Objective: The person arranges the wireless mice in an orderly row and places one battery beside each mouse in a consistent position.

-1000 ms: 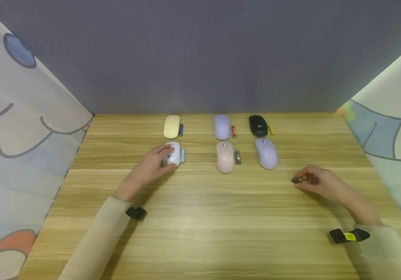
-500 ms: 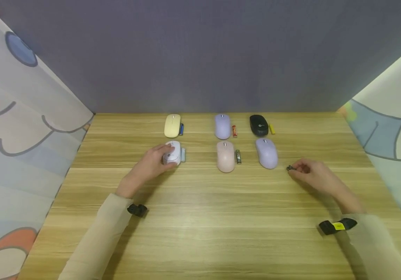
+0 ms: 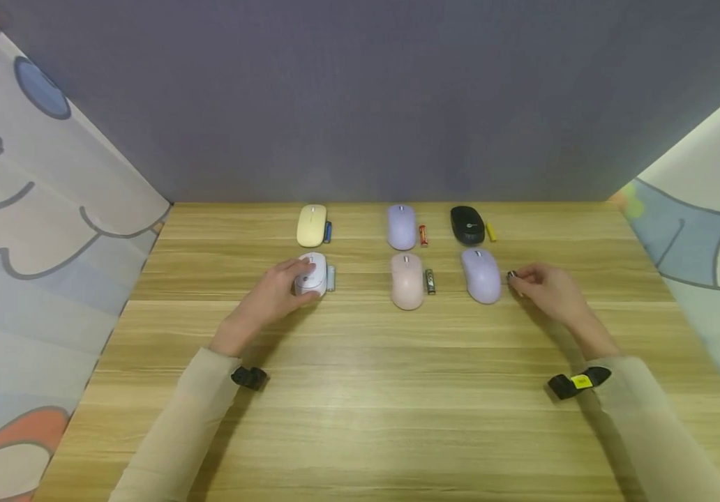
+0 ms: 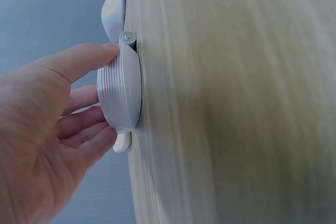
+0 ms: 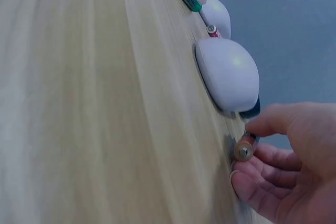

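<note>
My left hand (image 3: pixel 268 300) holds a white computer mouse (image 3: pixel 310 282) on the table, thumb and fingers on opposite sides of it. A pale blue battery (image 3: pixel 331 278) lies along that mouse's right side; its end shows past the thumb in the left wrist view. Over on the right, my right hand (image 3: pixel 551 294) pinches a small dark battery (image 5: pixel 244 149) with a copper-coloured end between thumb and fingers. That battery is close to the tabletop, a short gap to the right of the front purple mouse (image 3: pixel 481 277).
A pink mouse (image 3: pixel 407 282) with a green-black battery (image 3: pixel 430 282) sits mid-table. Behind are a yellow mouse (image 3: pixel 312 226) with a blue battery (image 3: pixel 328 232), a purple mouse (image 3: pixel 402 227) with a red battery (image 3: pixel 423 236), and a black mouse (image 3: pixel 467 225) with a yellow battery (image 3: pixel 491 232).
My right hand has moved left and farther back across the table, bringing the dark battery nearer the front purple mouse. The left hand stays on the white mouse.
</note>
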`<state>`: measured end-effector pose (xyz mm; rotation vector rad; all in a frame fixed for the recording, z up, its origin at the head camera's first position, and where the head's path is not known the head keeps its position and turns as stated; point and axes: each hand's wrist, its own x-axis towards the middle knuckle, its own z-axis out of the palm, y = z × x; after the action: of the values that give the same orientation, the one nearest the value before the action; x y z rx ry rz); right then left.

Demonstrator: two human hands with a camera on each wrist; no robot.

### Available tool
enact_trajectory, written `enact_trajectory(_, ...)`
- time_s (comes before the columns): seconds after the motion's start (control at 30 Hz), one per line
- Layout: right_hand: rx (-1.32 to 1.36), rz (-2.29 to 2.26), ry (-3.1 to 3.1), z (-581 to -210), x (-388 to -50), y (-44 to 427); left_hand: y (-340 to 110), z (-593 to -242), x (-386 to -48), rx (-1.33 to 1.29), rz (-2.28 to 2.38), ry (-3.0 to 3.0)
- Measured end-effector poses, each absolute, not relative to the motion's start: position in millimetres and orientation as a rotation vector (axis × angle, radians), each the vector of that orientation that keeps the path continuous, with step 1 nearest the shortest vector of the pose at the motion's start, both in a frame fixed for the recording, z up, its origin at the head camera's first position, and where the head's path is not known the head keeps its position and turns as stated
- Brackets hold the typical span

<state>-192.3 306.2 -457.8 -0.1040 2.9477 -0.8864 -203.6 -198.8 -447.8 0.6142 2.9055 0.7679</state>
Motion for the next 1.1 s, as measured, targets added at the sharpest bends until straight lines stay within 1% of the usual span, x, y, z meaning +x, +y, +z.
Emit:
enact_trajectory(0.47,-0.041,-0.855,2.851,-448.8,-203.6,293.3,-196.7,-444.1,-202.1,0.62,0.774,2.897)
enact_trajectory(1.1,-0.024,-0.863,2.862,-451.4,-203.6,291.8,-196.9,-445.2,-203.0,0.639,0.752,2.902)
